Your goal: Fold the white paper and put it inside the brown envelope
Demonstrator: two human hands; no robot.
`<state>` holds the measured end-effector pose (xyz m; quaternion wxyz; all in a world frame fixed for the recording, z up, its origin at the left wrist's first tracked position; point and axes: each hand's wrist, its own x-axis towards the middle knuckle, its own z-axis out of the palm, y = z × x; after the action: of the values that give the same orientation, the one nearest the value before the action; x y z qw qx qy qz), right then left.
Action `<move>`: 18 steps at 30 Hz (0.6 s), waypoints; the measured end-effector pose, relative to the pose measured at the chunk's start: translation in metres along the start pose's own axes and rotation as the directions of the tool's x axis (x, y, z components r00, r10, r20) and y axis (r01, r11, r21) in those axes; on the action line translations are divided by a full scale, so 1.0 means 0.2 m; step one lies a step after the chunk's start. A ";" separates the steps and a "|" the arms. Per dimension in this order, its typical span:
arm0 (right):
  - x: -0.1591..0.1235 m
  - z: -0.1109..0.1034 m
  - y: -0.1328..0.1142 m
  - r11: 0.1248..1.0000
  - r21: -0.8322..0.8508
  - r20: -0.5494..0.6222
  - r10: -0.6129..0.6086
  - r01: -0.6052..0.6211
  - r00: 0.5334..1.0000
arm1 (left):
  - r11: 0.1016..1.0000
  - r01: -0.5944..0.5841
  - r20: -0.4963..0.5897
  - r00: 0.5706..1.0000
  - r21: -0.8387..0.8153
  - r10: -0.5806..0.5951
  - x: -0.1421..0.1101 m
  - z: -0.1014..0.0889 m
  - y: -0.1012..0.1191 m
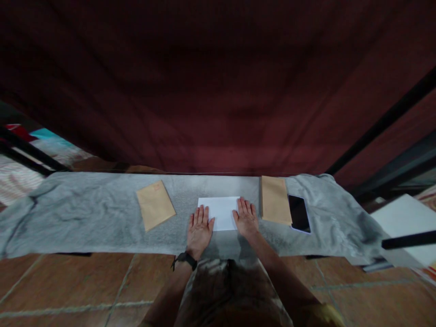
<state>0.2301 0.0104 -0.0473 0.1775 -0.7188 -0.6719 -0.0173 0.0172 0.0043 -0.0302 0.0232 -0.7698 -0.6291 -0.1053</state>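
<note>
A white sheet of paper (222, 212) lies flat on the grey cloth in front of me. My left hand (199, 229) rests palm down at its left edge, fingers stretched forward and thumb on the paper. At the right edge my right hand (246, 217) also lies flat, its fingers pointing away from me and the thumb over the paper. Neither hand grips anything. To the left of my left hand is a single brown envelope (156, 205), turned at an angle. Beyond my right hand sits a stack of brown envelopes (275, 200).
A smartphone (299, 213) with a dark screen lies right of the envelope stack. The grey cloth (95, 213) covers a long narrow surface. A dark red curtain (218, 113) hangs behind it. Black metal bars (378, 125) stand at the sides, and a white panel (407, 222) is at far right.
</note>
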 end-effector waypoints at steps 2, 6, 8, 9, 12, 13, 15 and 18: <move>0.00 -0.01 -0.07 1.000 0.012 -0.010 0.028 -0.028 1.000 | 1.000 0.000 -0.009 1.000 0.007 0.000 0.00 0.00 0.01; -0.06 0.00 -0.28 0.982 0.119 0.024 -0.148 0.144 0.989 | 1.000 -0.006 0.002 1.000 0.002 0.006 0.01 -0.01 0.01; -0.10 0.02 -0.36 0.963 0.156 0.053 -0.232 0.221 0.971 | 1.000 -0.020 0.014 1.000 0.002 0.020 0.00 -0.02 0.01; -0.12 0.02 -0.37 0.959 0.158 0.052 -0.247 0.237 0.968 | 1.000 -0.021 0.015 1.000 0.006 0.021 0.00 -0.02 0.01; -0.18 0.02 -0.33 0.960 0.131 0.016 -0.250 0.246 0.968 | 0.999 0.022 -0.025 0.999 0.025 -0.021 -0.01 -0.01 0.00; -0.19 0.02 -0.29 0.964 0.116 -0.002 -0.239 0.237 0.971 | 0.999 0.042 -0.045 0.998 0.029 -0.040 -0.01 0.00 -0.01; -0.22 0.00 -0.21 0.974 0.087 -0.037 -0.208 0.211 0.977 | 0.997 0.072 -0.081 0.994 0.030 -0.069 -0.03 0.01 -0.02; -0.25 -0.02 -0.11 0.982 0.062 -0.080 -0.173 0.178 0.982 | 0.995 0.097 -0.115 0.989 0.011 -0.095 -0.04 0.01 -0.04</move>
<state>0.2039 -0.0384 -0.0524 0.2248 -0.6492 -0.7258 -0.0363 0.0089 -0.0026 -0.0342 0.0602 -0.7312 -0.6639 -0.1449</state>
